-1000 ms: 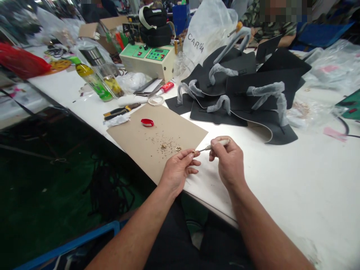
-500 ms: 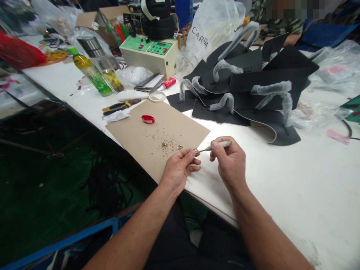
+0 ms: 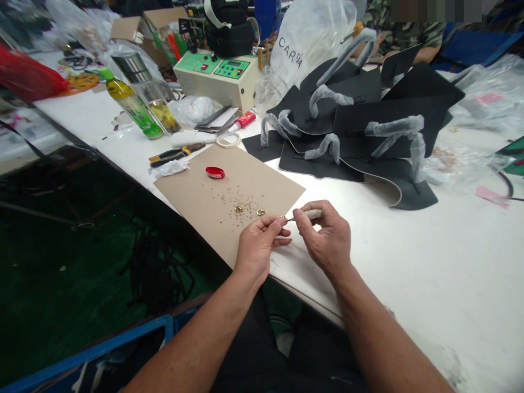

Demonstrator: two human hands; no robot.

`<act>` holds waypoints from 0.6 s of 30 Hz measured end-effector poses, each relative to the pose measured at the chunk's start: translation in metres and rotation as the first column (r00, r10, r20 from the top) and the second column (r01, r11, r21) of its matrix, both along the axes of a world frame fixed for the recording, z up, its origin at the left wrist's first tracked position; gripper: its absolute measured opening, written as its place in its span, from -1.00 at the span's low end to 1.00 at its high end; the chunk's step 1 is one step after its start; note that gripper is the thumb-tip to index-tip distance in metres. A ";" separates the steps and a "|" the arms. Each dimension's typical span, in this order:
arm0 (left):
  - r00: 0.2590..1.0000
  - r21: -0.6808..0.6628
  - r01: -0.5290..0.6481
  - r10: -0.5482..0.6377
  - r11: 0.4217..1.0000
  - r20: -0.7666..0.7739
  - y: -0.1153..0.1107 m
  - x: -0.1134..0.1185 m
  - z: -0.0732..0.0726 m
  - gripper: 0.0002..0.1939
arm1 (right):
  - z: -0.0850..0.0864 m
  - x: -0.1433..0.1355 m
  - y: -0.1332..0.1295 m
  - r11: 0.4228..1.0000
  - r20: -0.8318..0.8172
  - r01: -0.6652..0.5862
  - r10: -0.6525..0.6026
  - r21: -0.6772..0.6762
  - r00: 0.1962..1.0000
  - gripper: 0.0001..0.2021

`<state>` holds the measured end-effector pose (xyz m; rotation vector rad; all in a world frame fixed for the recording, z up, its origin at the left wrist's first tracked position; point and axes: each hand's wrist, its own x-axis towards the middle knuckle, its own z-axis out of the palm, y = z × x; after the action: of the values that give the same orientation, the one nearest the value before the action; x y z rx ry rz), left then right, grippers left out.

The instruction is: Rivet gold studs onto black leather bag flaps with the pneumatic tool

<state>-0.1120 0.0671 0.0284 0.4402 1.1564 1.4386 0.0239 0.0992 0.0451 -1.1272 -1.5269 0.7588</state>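
Note:
Between thumb and fingers, my left hand [image 3: 260, 243] pinches a small gold metal fitting [image 3: 284, 218] over the table's front edge. My right hand [image 3: 327, 232] grips the pale handle of a thin screwdriver-like tool [image 3: 311, 214], whose metal tip meets the fitting; the tip's exact shape is too small to make out. Just beyond my left hand, a gold metal piece [image 3: 261, 212] and some gold bits [image 3: 239, 208] lie on a brown board [image 3: 196, 191]. Tiny dark specks, perhaps screws, are scattered around them. A red oval holder [image 3: 215, 172] sits farther back on the board.
Yellow-black pliers [image 3: 177, 155], a tape roll [image 3: 228, 140] and a red tube [image 3: 244, 121] lie behind the board. Black panels with wrapped handles [image 3: 368, 131] pile up at back right. Bottles [image 3: 135, 103] and a green-topped machine [image 3: 221, 76] stand behind. Another person's arm shows at the far side.
My right hand has shifted left, closer to my left hand, and the tool's handle has come nearer the gold fitting. My left hand has stayed nearly in place.

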 end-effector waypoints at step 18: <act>0.481 0.088 -0.036 0.095 0.995 -0.871 0.034 -0.050 0.002 -0.76 | 0.012 0.046 0.039 0.952 -0.792 0.037 -0.273 -0.303 0.546 -0.70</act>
<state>-0.1619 0.1010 0.0306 1.3072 1.9666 1.3013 0.0697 0.1382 0.0570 -0.8482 -0.5050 1.1702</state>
